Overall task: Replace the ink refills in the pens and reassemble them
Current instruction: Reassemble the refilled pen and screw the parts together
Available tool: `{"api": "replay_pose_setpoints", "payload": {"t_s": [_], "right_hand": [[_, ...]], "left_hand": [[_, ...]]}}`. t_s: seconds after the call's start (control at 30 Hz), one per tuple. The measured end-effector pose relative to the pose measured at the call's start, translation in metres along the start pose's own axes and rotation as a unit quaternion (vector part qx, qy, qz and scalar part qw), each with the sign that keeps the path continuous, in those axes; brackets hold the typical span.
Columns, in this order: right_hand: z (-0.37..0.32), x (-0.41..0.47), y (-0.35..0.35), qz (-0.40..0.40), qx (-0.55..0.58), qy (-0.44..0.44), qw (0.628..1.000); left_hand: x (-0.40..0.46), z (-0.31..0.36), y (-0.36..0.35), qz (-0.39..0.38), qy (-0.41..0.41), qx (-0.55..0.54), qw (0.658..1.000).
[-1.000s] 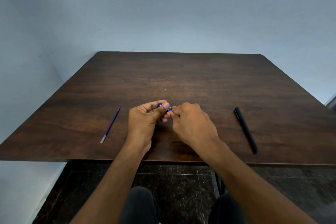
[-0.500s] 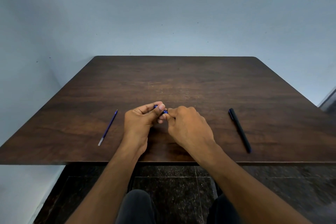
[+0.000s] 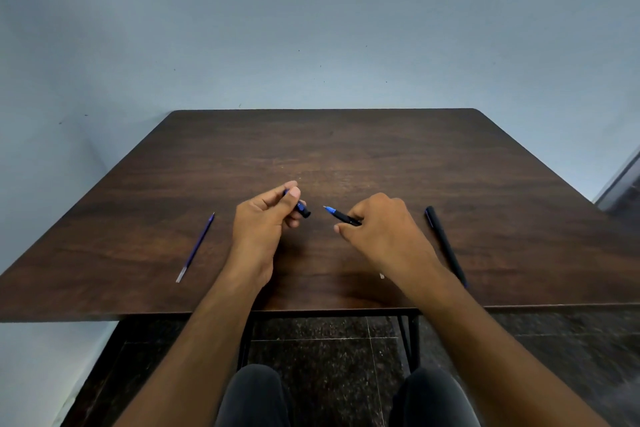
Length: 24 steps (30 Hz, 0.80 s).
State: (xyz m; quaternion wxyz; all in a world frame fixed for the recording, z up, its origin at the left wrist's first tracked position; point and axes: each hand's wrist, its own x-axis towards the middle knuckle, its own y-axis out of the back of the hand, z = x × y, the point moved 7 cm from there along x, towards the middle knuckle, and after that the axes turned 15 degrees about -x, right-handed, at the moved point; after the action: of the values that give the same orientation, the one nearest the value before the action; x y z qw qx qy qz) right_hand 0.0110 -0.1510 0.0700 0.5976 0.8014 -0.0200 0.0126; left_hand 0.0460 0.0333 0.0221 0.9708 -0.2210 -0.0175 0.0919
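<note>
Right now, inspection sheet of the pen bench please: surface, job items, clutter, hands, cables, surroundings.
Surface: dark wooden table, a small white speck near its front edge.
Job's things: blue refill lying loose at left; capped black pen lying at right; pen cap and pen body held apart.
Clutter: nothing seen.
Hands: left hand grips the cap; right hand grips the body, tip exposed.
Cables: nothing seen.
Surroundings: plain wall, speckled dark floor.

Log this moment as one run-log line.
left hand: holds pen cap | right hand: holds pen body, tip exposed | parts: apart | refill: on table, left | black pen: on table, right
</note>
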Motion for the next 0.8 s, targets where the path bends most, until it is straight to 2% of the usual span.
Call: {"api": "replay_pose_setpoints", "payload": {"t_s": [0.13, 0.23, 0.3, 0.4, 0.6, 0.8], "right_hand": [[0.013, -0.005, 0.008, 0.017, 0.061, -0.005, 0.998], [0.02, -0.007, 0.01, 0.026, 0.086, -0.013, 0.996], [0.023, -0.007, 0.012, 0.033, 0.088, -0.02, 0.995], [0.028, -0.006, 0.012, 0.045, 0.132, -0.032, 0.99], [0.04, -0.006, 0.012, 0.048, 0.179, -0.044, 0.982], [0.039, -0.005, 0.01, 0.035, 0.203, -0.049, 0.977]], "left_hand": [[0.009, -0.002, -0.009, -0.034, -0.015, 0.173, 0.984], [0.012, 0.0, -0.024, -0.058, -0.072, 0.373, 0.923], [0.013, -0.002, -0.038, -0.073, -0.096, 0.441, 0.89], [0.017, -0.01, -0.051, -0.079, -0.1, 0.485, 0.865], [0.013, -0.017, -0.064, -0.076, -0.169, 0.549, 0.815], [0.008, -0.012, -0.062, -0.073, -0.205, 0.523, 0.824]]}}
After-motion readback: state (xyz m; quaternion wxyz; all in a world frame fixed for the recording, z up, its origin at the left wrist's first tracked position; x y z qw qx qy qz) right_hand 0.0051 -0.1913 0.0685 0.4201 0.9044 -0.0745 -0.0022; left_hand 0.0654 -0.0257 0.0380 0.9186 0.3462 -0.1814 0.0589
